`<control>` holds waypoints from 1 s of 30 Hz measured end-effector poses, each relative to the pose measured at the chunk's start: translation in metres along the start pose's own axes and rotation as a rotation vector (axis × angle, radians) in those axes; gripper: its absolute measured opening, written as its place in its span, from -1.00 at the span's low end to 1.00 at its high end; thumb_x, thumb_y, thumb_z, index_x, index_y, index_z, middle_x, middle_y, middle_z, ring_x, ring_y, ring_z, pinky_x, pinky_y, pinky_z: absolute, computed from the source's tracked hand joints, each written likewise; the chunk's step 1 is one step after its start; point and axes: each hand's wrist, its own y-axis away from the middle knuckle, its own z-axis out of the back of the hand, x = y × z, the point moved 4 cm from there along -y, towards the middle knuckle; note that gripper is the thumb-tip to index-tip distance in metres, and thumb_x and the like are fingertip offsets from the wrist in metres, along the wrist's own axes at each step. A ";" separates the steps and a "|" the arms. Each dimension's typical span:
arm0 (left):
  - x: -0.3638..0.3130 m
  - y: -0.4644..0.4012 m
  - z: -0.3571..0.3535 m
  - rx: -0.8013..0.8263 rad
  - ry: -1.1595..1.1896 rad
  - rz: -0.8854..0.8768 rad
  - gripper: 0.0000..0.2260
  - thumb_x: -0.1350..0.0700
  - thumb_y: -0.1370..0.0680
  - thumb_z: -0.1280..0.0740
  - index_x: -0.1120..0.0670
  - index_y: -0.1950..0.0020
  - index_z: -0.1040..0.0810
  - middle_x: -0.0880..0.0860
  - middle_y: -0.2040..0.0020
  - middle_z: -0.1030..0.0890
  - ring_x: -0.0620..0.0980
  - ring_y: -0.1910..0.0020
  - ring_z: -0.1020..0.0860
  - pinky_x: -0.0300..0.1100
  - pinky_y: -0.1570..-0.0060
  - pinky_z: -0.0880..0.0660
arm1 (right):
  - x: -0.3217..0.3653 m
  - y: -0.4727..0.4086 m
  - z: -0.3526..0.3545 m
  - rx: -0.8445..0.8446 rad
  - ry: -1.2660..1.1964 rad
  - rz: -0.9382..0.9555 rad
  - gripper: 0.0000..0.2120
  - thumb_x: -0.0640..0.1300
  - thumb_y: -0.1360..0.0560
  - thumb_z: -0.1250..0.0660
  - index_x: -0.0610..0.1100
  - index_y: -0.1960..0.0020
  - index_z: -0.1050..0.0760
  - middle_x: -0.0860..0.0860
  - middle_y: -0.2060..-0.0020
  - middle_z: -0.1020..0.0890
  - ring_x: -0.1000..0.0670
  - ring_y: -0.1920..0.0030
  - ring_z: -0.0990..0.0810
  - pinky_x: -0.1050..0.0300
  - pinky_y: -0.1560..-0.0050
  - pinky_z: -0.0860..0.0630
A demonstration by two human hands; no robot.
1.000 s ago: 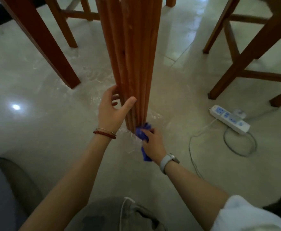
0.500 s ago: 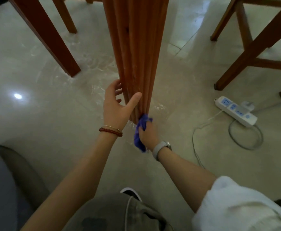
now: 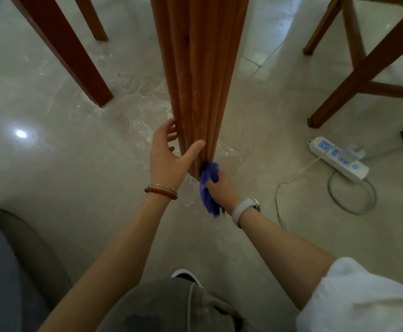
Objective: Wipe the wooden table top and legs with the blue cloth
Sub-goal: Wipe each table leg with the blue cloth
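A ribbed wooden table leg (image 3: 199,75) runs down the middle of the view to the floor. My left hand (image 3: 170,155) wraps around its lower part, thumb on the near face and fingers behind. My right hand (image 3: 222,190) holds the crumpled blue cloth (image 3: 209,185) against the foot of the leg, on its near right side. The table top is out of view.
Dark wooden chair legs (image 3: 76,61) stand at the left and more chair legs (image 3: 363,68) at the right. A white power strip (image 3: 339,159) with a looped cable lies on the tiled floor to the right. My knee and shoe (image 3: 186,276) are at the bottom.
The camera has come closer to the leg. My right hand has stayed at the foot of the leg, shifting the cloth slightly; my left hand keeps its hold.
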 end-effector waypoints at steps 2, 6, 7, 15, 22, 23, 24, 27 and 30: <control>-0.001 0.003 -0.002 0.004 -0.013 -0.002 -0.36 -0.03 -0.36 -0.47 0.05 -0.35 -0.27 -0.01 -0.24 -0.41 -0.10 -0.14 -0.45 -0.20 -0.08 -0.48 | -0.002 0.018 0.015 0.040 0.062 -0.014 -0.77 -0.33 -0.48 -0.16 -0.27 -0.13 -0.42 -0.14 0.11 -0.56 -0.10 0.12 -0.52 0.19 0.20 -0.37; -0.012 0.009 0.004 0.039 -0.044 0.024 -0.18 -0.07 -0.33 -0.47 0.05 -0.45 -0.10 0.06 -0.37 -0.24 -0.09 -0.18 -0.38 -0.19 -0.10 -0.41 | 0.020 0.053 0.052 -0.132 -0.024 0.130 -0.64 -0.31 -0.49 -0.20 -0.13 -0.26 -0.30 0.05 0.08 -0.46 0.07 0.12 -0.45 0.46 0.33 -0.33; -0.018 0.009 0.008 0.050 -0.040 0.021 -0.16 -0.08 -0.33 -0.46 0.05 -0.46 -0.07 0.07 -0.39 -0.21 -0.08 -0.20 -0.36 -0.18 -0.11 -0.40 | 0.033 0.061 0.061 -0.167 -0.051 0.192 -0.57 -0.30 -0.49 -0.21 -0.11 -0.33 -0.25 0.07 0.00 -0.44 0.13 0.09 -0.46 0.53 0.30 -0.35; -0.113 -0.006 0.054 0.102 0.059 -0.179 -0.37 -0.21 -0.40 -0.27 0.00 -0.40 -0.24 0.04 -0.34 -0.35 -0.06 -0.21 -0.39 -0.11 -0.14 -0.41 | 0.172 0.149 0.118 -0.552 0.219 1.149 -0.53 -0.19 -0.43 -0.24 -0.13 -0.33 -0.29 -0.02 -0.10 -0.36 0.02 -0.06 -0.44 0.26 -0.11 -0.42; -0.186 -0.019 0.084 0.010 0.204 -0.357 -0.63 -0.07 -0.51 -0.19 0.02 -0.29 -0.38 0.05 -0.20 -0.50 -0.10 -0.08 -0.51 -0.23 -0.03 -0.47 | 0.272 0.196 0.143 -0.795 0.551 1.597 -0.64 -0.08 -0.50 -0.26 -0.12 -0.26 -0.31 -0.06 -0.13 -0.32 -0.07 -0.08 -0.38 0.19 -0.10 -0.38; -0.193 -0.021 0.087 0.016 0.225 -0.369 -0.69 -0.01 -0.55 -0.19 0.01 -0.29 -0.38 0.05 -0.19 -0.50 -0.13 -0.08 -0.50 -0.29 -0.01 -0.44 | 0.290 0.203 0.146 -0.837 0.592 1.637 -0.63 -0.06 -0.51 -0.26 -0.12 -0.26 -0.30 -0.06 -0.16 -0.31 -0.08 -0.10 -0.37 0.18 -0.13 -0.35; -0.199 -0.022 0.089 0.037 0.260 -0.365 -0.71 0.03 -0.58 -0.17 0.01 -0.29 -0.37 0.04 -0.19 -0.50 -0.14 -0.08 -0.50 -0.31 -0.01 -0.43 | 0.309 0.209 0.148 -0.888 0.646 1.659 -0.62 -0.05 -0.50 -0.26 -0.11 -0.27 -0.29 -0.05 -0.19 -0.31 -0.08 -0.14 -0.35 0.13 -0.15 -0.35; -0.208 -0.028 0.092 0.081 0.321 -0.313 -0.73 0.00 -0.60 -0.08 -0.02 -0.26 -0.40 -0.05 -0.10 -0.53 -0.16 -0.07 -0.51 -0.28 0.01 -0.42 | 0.354 0.213 0.145 -1.054 0.902 1.606 -0.58 -0.04 -0.46 -0.29 -0.07 -0.29 -0.33 -0.05 -0.31 -0.40 -0.12 -0.21 -0.27 -0.04 -0.13 -0.35; -0.203 -0.034 0.093 0.119 0.437 -0.211 -0.75 -0.04 -0.61 0.00 -0.11 -0.07 -0.46 -0.12 -0.02 -0.54 -0.11 -0.05 -0.51 -0.14 -0.06 -0.43 | 0.340 0.195 0.130 -1.039 1.148 1.490 -0.56 -0.13 -0.41 -0.36 -0.08 -0.28 -0.41 -0.06 -0.31 -0.45 -0.14 -0.27 -0.24 -0.09 -0.18 -0.31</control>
